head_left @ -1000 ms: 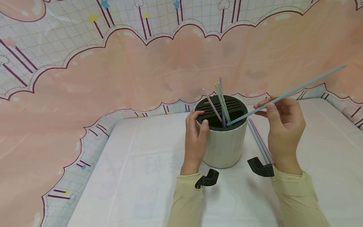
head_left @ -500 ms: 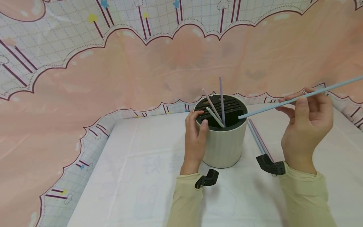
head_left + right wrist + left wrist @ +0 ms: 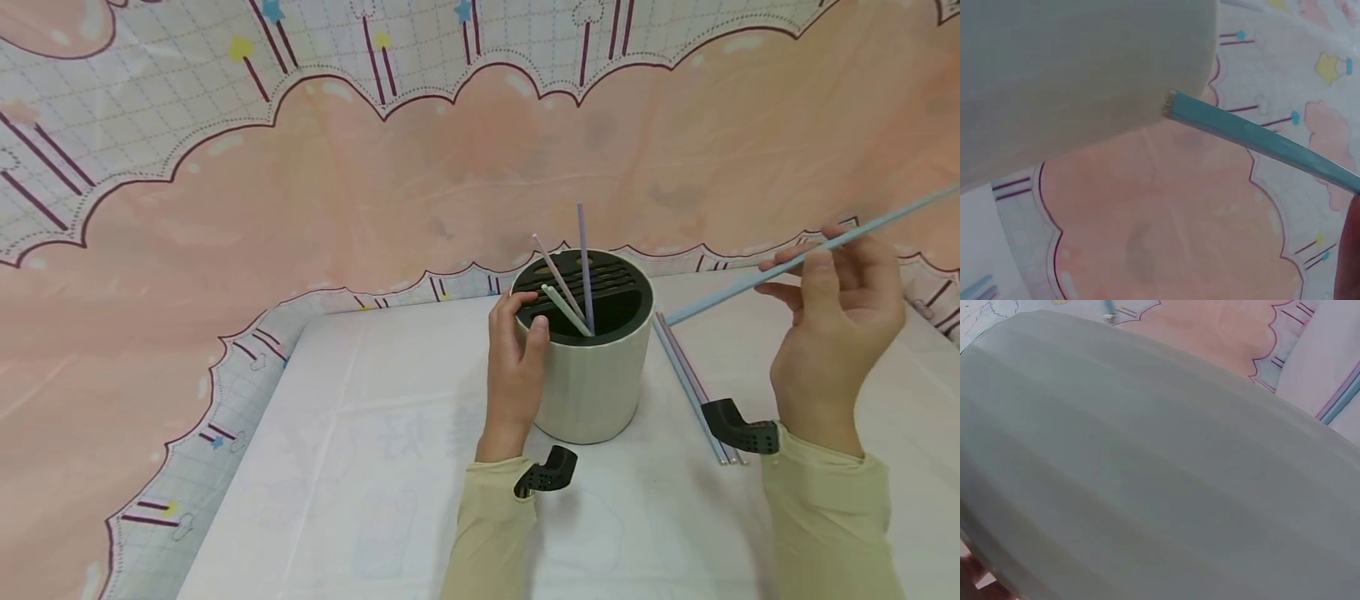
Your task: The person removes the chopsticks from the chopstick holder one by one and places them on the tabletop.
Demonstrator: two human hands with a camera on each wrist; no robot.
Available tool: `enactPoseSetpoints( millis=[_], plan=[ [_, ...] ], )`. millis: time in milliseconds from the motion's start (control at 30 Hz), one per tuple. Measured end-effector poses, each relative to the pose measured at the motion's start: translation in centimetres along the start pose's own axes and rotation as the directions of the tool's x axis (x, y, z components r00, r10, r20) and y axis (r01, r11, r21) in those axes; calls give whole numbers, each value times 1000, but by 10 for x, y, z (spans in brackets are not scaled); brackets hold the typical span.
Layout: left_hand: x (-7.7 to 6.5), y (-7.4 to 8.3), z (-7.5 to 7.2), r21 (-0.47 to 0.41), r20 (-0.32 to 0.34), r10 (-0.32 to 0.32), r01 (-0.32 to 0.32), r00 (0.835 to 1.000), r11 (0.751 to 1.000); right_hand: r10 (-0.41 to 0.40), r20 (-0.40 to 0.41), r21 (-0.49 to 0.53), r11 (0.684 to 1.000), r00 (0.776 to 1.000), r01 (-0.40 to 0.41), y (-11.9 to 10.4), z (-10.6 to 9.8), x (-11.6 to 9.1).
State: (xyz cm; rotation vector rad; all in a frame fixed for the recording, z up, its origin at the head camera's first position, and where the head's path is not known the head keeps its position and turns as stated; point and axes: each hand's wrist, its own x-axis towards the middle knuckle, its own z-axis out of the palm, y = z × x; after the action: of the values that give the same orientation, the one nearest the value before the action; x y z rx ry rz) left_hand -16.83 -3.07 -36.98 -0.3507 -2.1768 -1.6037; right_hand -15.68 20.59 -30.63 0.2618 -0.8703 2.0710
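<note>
- We saw the left hand [image 3: 517,375] holding the pale cup [image 3: 588,392] by its rim, with the thumb on the near side.
- We saw the right hand [image 3: 840,333] pinching a long blue stick [image 3: 1266,144]. It was tilted, with its low tip outside the cup and its high end out of sight. We could not tell if the tip touched the cup.
- We thought a light pinch was best, because the blue stick looked thin and might bend.
- We thought the tip needed care, so it would not bump the rim or the pink stick [image 3: 553,265], purple stick [image 3: 584,250] and pale green stick [image 3: 564,308] leaning in the cup.
- We felt a firm left hand helped, since a knock could tip the cup.
- We noticed a black top [image 3: 611,283] on the cup, with slots and one big hole.
- We found more thin sticks [image 3: 687,383] lying just beside the cup on the desk [image 3: 337,467].
- We saw that the desk was white, with creases and faint marks.
- Behind it we saw a peach sheet [image 3: 412,183] with wavy edges and stars.
</note>
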Motion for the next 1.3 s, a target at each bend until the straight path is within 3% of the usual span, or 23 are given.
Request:
enactPoseSetpoints(
  millis=[133,200,267,333,400,433,600,733,867,967,1300],
  plan=[
    [1,-1,0,-2,-4,6,-6,1000,1000,67,92,-194,980,994,-48,6,-10,2],
    [1,-1,1,-1,-6,7,-7,1000,1000,105,143,-359,932,984,-48,9,-15,3],
    [1,0,1,-1,-7,6,-6,1000,1000,152,183,-554,832,971,-26,13,-20,3],
    [2,0,1,0,-8,4,-4,1000,1000,210,196,-720,694,958,-5,16,-24,3],
    [2,0,2,1,-8,1,-1,1000,1000,267,191,-829,559,945,10,19,-29,4],
    [2,0,2,1,-8,1,-1,1000,1000,294,184,-860,510,938,10,20,-31,5],
    [2,0,2,2,-6,-3,3,1000,1000,384,170,-947,319,908,42,25,-42,8],
    [3,0,3,4,-5,-6,6,1000,1000,437,176,-976,197,882,97,30,-49,11],
    [2,0,3,4,-4,-10,10,1000,1000,488,183,-983,122,853,141,31,-58,13],
    [1,0,3,3,-3,-13,13,1000,1000,527,195,-981,92,828,172,32,-64,13],
    [-2,2,2,6,-5,-24,24,1000,1000,616,217,-970,52,757,236,36,-77,11]
  ],
)
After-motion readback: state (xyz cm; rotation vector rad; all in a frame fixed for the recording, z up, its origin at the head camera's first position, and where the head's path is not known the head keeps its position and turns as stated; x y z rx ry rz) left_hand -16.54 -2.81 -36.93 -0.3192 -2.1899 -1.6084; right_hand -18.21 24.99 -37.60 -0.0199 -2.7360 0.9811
